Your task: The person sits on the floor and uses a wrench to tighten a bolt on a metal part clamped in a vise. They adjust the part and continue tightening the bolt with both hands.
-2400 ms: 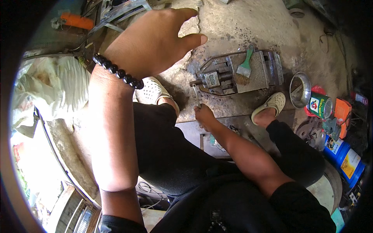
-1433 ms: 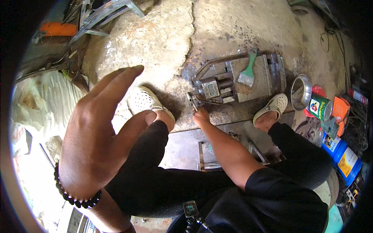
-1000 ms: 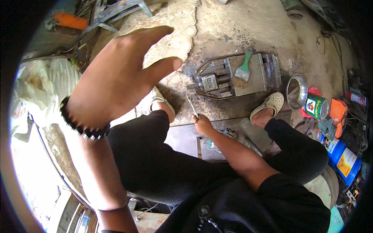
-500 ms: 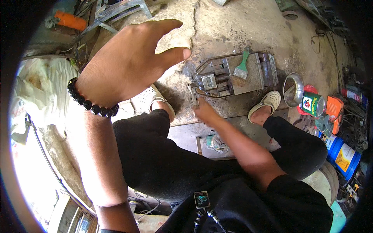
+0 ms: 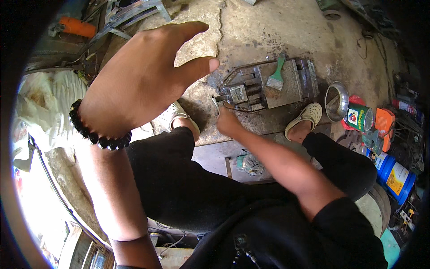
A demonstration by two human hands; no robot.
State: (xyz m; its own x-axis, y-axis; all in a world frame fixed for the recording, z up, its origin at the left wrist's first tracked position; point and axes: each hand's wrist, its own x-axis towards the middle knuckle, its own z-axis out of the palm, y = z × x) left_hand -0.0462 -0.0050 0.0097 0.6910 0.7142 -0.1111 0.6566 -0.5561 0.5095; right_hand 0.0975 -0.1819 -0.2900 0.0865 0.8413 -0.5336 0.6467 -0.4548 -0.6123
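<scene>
My left hand [image 5: 139,78] is raised close to the camera, a black beaded bracelet [image 5: 87,134] around its wrist. Its thumb and forefinger are stretched apart; the other fingers are hidden, and nothing shows in it. On the floor lies a greasy steel machine vise [image 5: 257,96] with a thick screw. At the screw's left end, my right hand [image 5: 229,121] is closed around a metal handle [image 5: 216,105], whose upper end sticks out above the fingers. A paintbrush [image 5: 277,76] with a green handle rests across the vise's flat top.
My feet in pale clogs [image 5: 309,117] stand either side of the vise. To the right are a metal bowl [image 5: 336,101], a green can [image 5: 358,117], an orange tool [image 5: 385,125] and a blue bucket [image 5: 396,177]. A metal frame [image 5: 134,15] stands at the far left.
My right hand has moved a little left and up with the handle, which has swung slightly. My left hand stays raised in nearly the same pose. The brush still lies on the vise.
</scene>
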